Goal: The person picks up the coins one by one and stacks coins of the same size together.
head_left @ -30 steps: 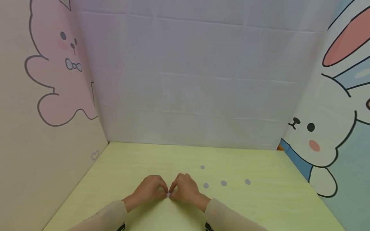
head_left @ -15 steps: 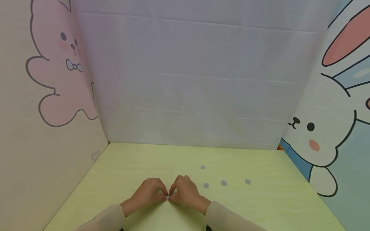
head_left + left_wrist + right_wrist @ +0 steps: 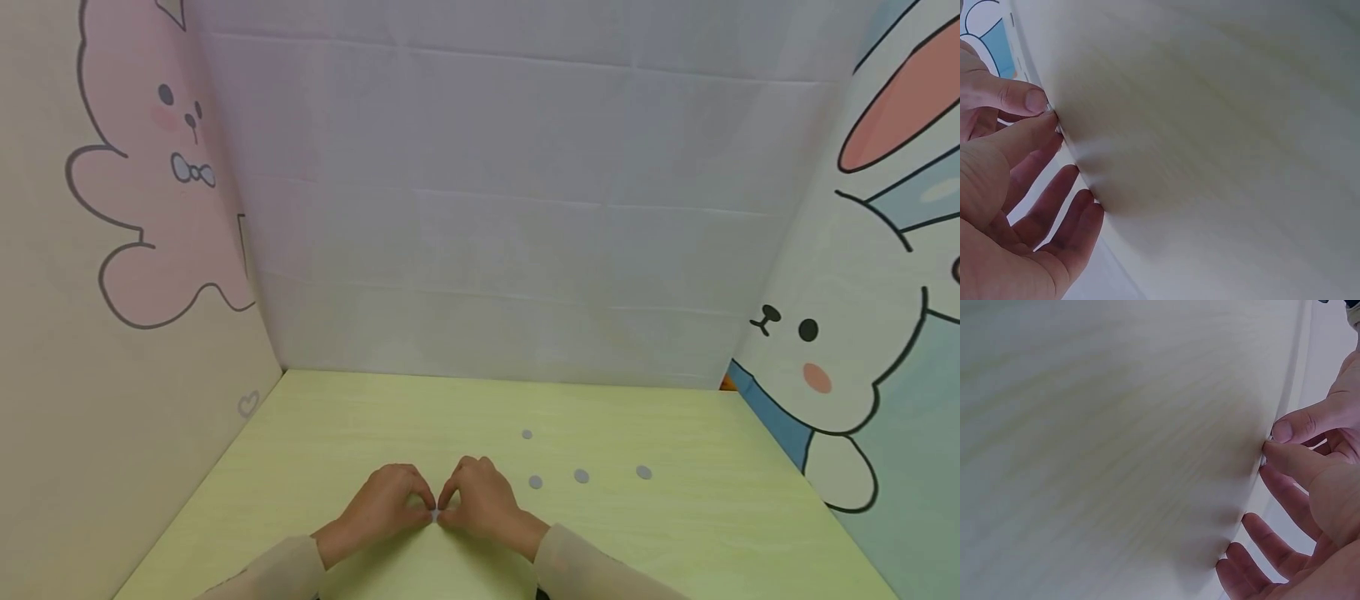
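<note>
Both hands meet low in the middle of the head view, fingertips almost together over the table. Between them shows a sliver of a small flat grey disc (image 3: 435, 516), coin-like, mostly hidden by the fingers. My left hand (image 3: 386, 502) pinches its left side with thumb and index finger; my right hand (image 3: 483, 500) pinches the right side the same way. In the left wrist view, the left hand's (image 3: 997, 178) other fingers are spread, their tips down at the tabletop. The right wrist view has the right hand (image 3: 1335, 500) with its other fingertips likewise at the surface.
Several more grey discs lie flat to the right of the hands: a far one (image 3: 527, 434), a near one (image 3: 536, 482), and others (image 3: 581, 476) farther right. The pale yellow table (image 3: 360, 417) ends at a white back sheet (image 3: 487, 208), with cartoon-printed panels at both sides.
Both hands have come slightly nearer to the body, with the disc still between their fingertips. The loose discs on the table have stayed in place.
</note>
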`<state>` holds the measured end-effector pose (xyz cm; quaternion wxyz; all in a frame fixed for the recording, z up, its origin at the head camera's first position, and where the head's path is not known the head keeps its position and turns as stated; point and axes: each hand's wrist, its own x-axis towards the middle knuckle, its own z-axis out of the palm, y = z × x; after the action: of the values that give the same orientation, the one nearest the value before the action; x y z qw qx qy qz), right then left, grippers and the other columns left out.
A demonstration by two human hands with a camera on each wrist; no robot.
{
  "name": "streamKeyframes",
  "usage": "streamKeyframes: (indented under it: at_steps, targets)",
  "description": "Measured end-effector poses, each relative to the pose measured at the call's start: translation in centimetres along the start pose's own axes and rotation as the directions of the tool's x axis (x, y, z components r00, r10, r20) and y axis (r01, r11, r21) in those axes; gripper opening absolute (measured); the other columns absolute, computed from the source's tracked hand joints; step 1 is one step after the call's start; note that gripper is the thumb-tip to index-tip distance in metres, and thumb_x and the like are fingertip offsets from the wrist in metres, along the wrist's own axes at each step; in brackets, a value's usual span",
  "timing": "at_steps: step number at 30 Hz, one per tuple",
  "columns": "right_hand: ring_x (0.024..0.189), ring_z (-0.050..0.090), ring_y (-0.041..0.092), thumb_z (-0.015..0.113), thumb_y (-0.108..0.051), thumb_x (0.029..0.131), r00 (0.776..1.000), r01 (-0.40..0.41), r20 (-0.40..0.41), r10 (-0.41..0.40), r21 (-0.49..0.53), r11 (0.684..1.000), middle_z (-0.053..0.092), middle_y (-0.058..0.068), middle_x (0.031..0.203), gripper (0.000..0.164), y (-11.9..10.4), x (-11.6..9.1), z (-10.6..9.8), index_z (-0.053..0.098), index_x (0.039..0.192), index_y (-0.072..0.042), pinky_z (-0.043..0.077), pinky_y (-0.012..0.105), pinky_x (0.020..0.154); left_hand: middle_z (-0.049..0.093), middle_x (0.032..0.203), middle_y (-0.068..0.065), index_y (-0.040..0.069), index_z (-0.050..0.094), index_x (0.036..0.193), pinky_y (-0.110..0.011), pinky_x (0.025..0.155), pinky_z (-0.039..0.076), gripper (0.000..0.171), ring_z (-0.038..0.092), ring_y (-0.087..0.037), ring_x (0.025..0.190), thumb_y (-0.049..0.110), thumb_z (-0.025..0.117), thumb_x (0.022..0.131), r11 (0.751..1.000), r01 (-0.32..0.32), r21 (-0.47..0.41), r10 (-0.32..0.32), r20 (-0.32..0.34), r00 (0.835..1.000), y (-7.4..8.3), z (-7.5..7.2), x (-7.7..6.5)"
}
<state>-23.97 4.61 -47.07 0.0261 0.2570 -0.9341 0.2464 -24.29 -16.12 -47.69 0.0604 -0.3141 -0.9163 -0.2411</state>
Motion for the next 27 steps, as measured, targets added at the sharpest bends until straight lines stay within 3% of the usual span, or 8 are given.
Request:
streamKeyframes:
  at_steps: [10, 27]
  targets:
    - [0.088, 0.051, 0.011, 0.095, -0.028, 0.08, 1.0, 0.004, -0.02, -0.003, 0.016, 1.0, 0.066, -0.007, 0.097, 0.009, 0.1, -0.1, 0.1, 0.086, 0.078, -0.027, 0.043, 0.023, 0.066, 0.076, 0.085, 0.016, 0.021, 0.086, 0.083, -0.032, 0.078, 0.056, 0.011, 0.068, -0.007, 0.085, 0.014, 0.094, 0.079, 0.998, 0.054, -0.043, -0.056, -0.032, 0.998, 0.5, 0.1, -0.3]
    - [0.099, 0.054, 0.015, 0.095, -0.028, 0.08, 0.997, 0.0, -0.076, 0.012, 0.154, 0.988, 0.069, -0.006, 0.107, 0.009, 1.2, -0.8, 1.2, 0.086, 0.08, -0.027, 0.046, 0.029, 0.082, 0.074, 0.091, 0.019, 0.027, 0.084, 0.084, -0.043, 0.088, 0.052, 0.011, 0.066, -0.011, 0.092, 0.023, 0.094, 0.081, 0.985, 0.13, -0.115, -0.137, -0.05, 0.989, 0.6, 0.4, -1.2]
